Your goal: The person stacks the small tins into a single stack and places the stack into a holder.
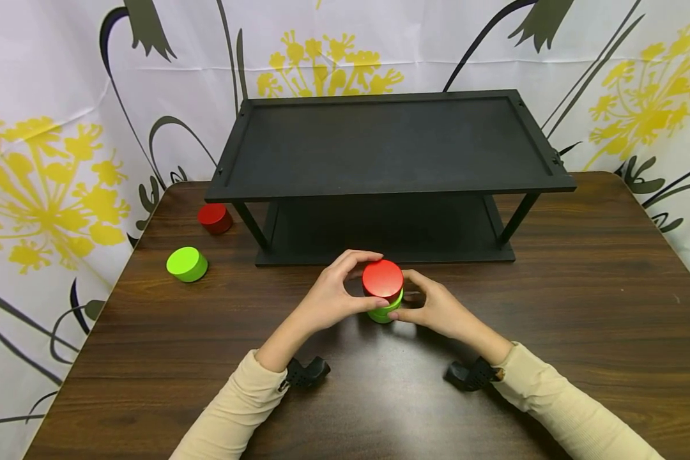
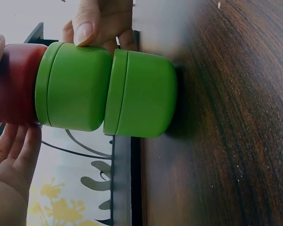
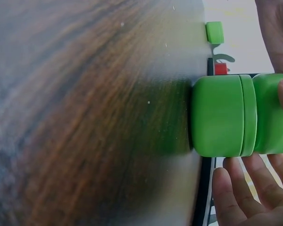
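Note:
A stack of three small round canisters stands upright on the wooden table, in front of the shelf. Its top canister is red [image 1: 383,278], gripped by my left hand [image 1: 340,289] with thumb and fingers on opposite sides. Beneath it sits a green canister [image 2: 78,87], which my right hand [image 1: 437,309] holds between thumb and fingers. At the bottom, another green canister [image 2: 144,94] rests on the table, a seam running round it near its top. From above, the red canister and the hands mostly hide both green ones.
A black two-tier shelf [image 1: 379,147] stands behind the stack at the table's back. To the left, a separate green canister [image 1: 187,264] and a red canister [image 1: 215,218] sit on the brown table [image 1: 598,306], the red one near the shelf's left leg. A patterned cloth hangs behind.

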Available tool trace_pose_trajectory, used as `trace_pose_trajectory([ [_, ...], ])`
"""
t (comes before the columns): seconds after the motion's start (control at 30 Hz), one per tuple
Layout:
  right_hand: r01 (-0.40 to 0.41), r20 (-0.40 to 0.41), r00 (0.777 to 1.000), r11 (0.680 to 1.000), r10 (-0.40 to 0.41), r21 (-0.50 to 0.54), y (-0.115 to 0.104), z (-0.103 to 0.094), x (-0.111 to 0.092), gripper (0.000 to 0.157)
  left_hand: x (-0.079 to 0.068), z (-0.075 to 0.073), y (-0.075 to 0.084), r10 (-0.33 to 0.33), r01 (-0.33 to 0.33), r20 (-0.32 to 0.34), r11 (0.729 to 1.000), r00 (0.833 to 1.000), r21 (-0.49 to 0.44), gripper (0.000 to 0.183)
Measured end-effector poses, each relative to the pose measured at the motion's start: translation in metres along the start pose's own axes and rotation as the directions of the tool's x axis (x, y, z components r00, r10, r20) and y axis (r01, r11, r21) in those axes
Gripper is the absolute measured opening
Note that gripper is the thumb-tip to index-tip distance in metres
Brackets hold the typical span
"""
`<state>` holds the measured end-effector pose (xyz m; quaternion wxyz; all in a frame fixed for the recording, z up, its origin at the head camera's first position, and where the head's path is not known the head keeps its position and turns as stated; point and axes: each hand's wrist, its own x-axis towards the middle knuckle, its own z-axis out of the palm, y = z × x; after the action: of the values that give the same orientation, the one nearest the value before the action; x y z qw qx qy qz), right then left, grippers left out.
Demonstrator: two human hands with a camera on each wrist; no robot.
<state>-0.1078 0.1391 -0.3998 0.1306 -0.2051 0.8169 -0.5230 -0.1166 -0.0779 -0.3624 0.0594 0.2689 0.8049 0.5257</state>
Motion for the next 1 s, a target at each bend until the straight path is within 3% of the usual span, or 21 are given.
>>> trace_pose_trajectory([
  [0.67, -0.009, -0.001, 1.000, 1.000, 0.009, 0.002, 0.000, 0.000, 0.000, 0.060, -0.001, -0.001, -0.002, -0.017, 0.017, 0.026, 1.000, 1.000, -0.005, 0.070],
  [1.0, -0.014, 0.001, 1.000, 1.000, 0.014, -0.004, 0.000, -0.001, 0.000, 0.061, -0.004, -0.016, 0.000, 0.012, -0.013, 0.020, 0.999, 1.000, 0.029, 0.066],
])
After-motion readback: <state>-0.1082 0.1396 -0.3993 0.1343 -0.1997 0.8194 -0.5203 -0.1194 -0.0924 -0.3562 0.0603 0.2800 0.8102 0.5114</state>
